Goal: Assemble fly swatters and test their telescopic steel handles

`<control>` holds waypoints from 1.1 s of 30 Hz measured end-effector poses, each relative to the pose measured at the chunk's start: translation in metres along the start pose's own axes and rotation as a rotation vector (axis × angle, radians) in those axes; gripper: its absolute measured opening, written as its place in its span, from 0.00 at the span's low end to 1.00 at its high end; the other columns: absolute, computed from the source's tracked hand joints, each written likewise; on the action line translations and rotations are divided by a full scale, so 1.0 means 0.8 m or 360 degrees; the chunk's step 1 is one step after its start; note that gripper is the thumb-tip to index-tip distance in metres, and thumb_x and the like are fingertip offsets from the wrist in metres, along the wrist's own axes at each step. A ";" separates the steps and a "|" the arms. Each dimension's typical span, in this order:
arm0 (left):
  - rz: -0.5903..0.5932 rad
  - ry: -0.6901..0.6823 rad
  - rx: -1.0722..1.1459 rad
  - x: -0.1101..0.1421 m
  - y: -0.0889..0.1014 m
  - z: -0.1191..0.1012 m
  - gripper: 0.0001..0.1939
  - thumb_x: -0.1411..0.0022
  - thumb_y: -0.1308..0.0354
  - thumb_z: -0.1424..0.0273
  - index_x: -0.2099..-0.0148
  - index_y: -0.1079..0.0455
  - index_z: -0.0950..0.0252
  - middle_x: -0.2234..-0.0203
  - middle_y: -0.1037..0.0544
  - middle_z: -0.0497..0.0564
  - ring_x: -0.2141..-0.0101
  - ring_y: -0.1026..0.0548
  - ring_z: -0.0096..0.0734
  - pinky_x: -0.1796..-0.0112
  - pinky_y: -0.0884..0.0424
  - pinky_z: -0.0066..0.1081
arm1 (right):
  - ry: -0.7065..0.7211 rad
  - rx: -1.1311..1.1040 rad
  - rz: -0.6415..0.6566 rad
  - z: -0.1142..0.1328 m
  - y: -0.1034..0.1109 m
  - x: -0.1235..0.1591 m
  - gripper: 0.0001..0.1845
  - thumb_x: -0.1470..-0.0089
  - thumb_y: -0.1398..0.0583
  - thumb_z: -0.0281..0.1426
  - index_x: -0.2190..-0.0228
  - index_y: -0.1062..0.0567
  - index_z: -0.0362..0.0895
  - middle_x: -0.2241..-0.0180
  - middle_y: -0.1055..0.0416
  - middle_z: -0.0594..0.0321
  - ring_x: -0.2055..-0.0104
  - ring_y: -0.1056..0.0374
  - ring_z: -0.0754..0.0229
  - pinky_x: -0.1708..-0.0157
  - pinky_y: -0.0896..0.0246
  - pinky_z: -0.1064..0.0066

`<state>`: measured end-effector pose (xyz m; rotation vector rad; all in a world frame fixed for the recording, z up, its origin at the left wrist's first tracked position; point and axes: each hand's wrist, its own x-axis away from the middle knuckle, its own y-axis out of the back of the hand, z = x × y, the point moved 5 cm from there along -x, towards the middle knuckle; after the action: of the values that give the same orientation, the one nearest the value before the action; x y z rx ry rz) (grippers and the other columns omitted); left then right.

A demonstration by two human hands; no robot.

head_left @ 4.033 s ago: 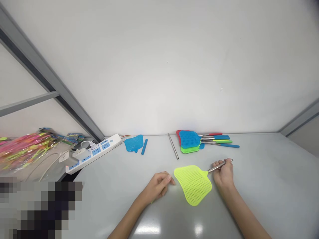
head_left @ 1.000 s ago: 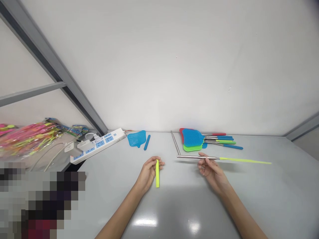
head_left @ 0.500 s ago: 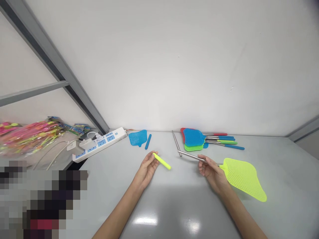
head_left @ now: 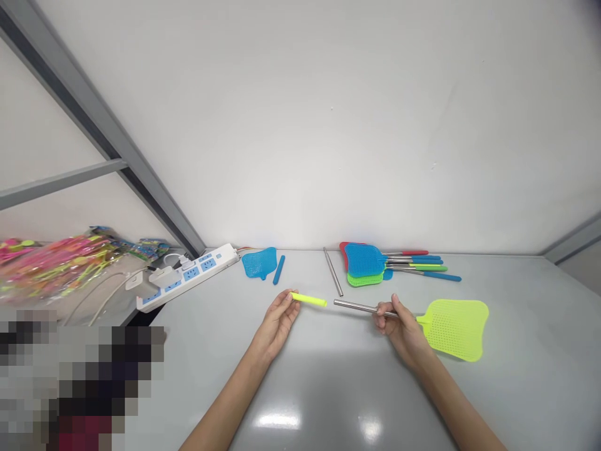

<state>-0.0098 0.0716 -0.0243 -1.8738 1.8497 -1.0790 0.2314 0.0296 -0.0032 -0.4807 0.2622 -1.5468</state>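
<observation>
My left hand pinches one end of a yellow handle sleeve, which points right. My right hand grips the metal rod of a yellow fly swatter; its mesh head lies to the right of the hand, low over the grey table. The rod's bare end points left toward the sleeve's open end, with a small gap between them.
At the back lie a stack of finished swatters, a loose metal rod, a blue swatter head with a blue sleeve, and a white power strip. Bagged colourful parts sit at the far left.
The right hand turned the swatter round so its head is at the right and the rod points left. The left hand raised the yellow sleeve level, facing the rod's end.
</observation>
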 end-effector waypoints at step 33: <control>0.0109 -0.0015 -0.0269 0.012 -0.016 -0.003 0.08 0.50 0.44 0.73 0.65 0.30 0.67 0.60 0.29 0.51 0.63 0.30 0.24 0.59 0.35 0.24 | -0.0007 -0.0059 -0.0010 -0.011 -0.002 -0.001 0.18 0.48 0.52 0.38 0.73 0.28 0.40 0.85 0.41 0.63 0.80 0.47 0.65 0.80 0.53 0.73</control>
<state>-0.0031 0.0651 -0.0113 -1.8860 2.0409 -0.9158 0.2264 0.0290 -0.0102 -0.5143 0.2868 -1.5489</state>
